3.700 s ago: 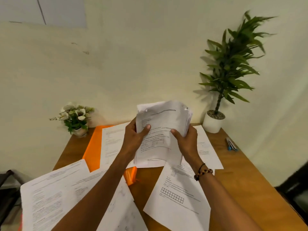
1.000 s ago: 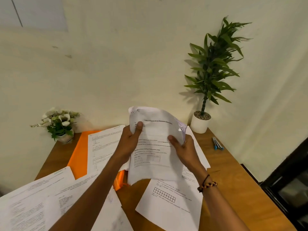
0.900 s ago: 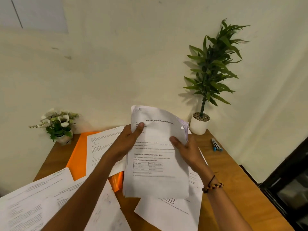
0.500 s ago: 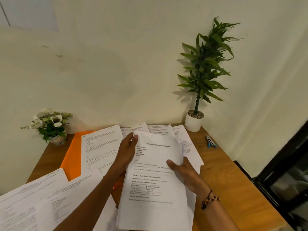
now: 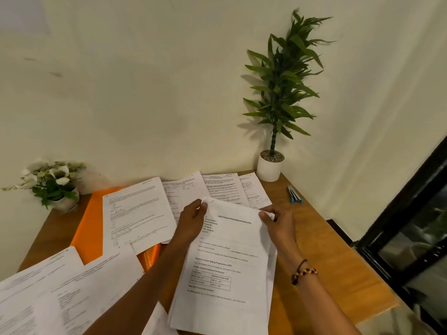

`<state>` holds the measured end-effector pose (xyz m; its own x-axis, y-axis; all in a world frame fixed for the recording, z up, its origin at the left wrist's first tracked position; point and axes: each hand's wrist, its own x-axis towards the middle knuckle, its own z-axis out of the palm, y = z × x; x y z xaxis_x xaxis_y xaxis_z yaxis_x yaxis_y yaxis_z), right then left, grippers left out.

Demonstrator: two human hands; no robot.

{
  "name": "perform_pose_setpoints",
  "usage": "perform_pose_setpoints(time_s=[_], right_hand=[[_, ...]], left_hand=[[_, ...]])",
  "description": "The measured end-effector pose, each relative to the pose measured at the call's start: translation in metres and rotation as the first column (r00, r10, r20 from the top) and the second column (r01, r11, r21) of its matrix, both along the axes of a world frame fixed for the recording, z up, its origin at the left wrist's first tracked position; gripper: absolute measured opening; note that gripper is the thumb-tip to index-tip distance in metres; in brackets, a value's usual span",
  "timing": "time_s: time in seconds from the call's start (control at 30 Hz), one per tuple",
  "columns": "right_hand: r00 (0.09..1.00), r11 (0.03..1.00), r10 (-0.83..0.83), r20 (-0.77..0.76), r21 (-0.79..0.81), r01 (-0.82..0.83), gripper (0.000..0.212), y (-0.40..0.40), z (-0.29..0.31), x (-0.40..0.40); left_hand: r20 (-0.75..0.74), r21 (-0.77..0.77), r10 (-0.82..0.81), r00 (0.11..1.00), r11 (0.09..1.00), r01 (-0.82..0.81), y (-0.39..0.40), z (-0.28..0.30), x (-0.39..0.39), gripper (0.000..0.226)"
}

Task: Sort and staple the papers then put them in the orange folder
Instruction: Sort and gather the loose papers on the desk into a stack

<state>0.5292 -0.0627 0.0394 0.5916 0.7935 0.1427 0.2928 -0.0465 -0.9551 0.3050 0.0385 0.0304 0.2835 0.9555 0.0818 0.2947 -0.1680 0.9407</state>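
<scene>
A stack of printed papers [image 5: 227, 269] lies on the wooden table [image 5: 338, 269] in front of me. My left hand [image 5: 192, 223] pinches the stack's top left corner. My right hand [image 5: 279, 228] pinches its top right corner, which is crumpled. The orange folder [image 5: 90, 228] lies at the left under a loose printed sheet [image 5: 137, 213]. Three more sheets [image 5: 217, 189] are spread along the table's far edge. No stapler is in view.
More loose papers [image 5: 60, 293] cover the near left of the table. A small white flower pot [image 5: 52, 184] stands at the far left, a tall green plant in a white pot [image 5: 271, 163] at the far right. Pens [image 5: 294, 194] lie near the right edge.
The stack, held upright before, has come down flat onto the table. Both hands slid up from its sides to its top corners.
</scene>
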Motion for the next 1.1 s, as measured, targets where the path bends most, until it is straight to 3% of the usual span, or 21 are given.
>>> perform_pose_setpoints(time_s=[0.3,0.43,0.67,0.77,0.93,1.0,1.1], right_hand=[[0.98,0.988,-0.139,-0.14,-0.092,0.127,0.008,0.01,-0.02,0.019],[0.979,0.984,-0.123,-0.16,-0.151,0.098,0.007,0.011,-0.024,0.027],[0.977,0.975,-0.122,-0.174,-0.204,0.085,0.005,0.007,-0.028,0.035],[0.958,0.965,-0.193,-0.213,-0.217,0.146,0.007,0.006,-0.035,0.04],[0.913,0.954,-0.279,-0.297,-0.193,0.228,0.007,0.006,-0.046,0.038],[0.885,0.963,-0.263,-0.385,-0.165,0.215,0.012,0.006,-0.04,0.036],[0.714,0.993,-0.096,-0.694,-0.114,0.023,0.05,-0.002,-0.019,0.034]], left_hand=[[0.236,-0.236,0.029,0.971,0.971,0.028,-0.002,-0.009,0.009,0.023],[0.283,-0.305,0.074,0.956,0.952,0.017,-0.001,-0.017,0.014,0.013],[0.152,-0.313,0.161,0.975,0.944,-0.107,0.009,-0.029,0.031,0.013],[0.087,-0.31,0.065,0.994,0.95,-0.035,0.012,-0.027,0.039,0.027],[-0.013,-0.195,-0.267,0.963,0.946,0.26,0.006,-0.021,0.051,0.031],[0.016,-0.132,-0.25,0.968,0.959,0.25,0.008,-0.023,0.05,0.027],[0.212,-0.161,-0.155,0.965,0.968,0.191,0.008,-0.008,0.048,0.027]])
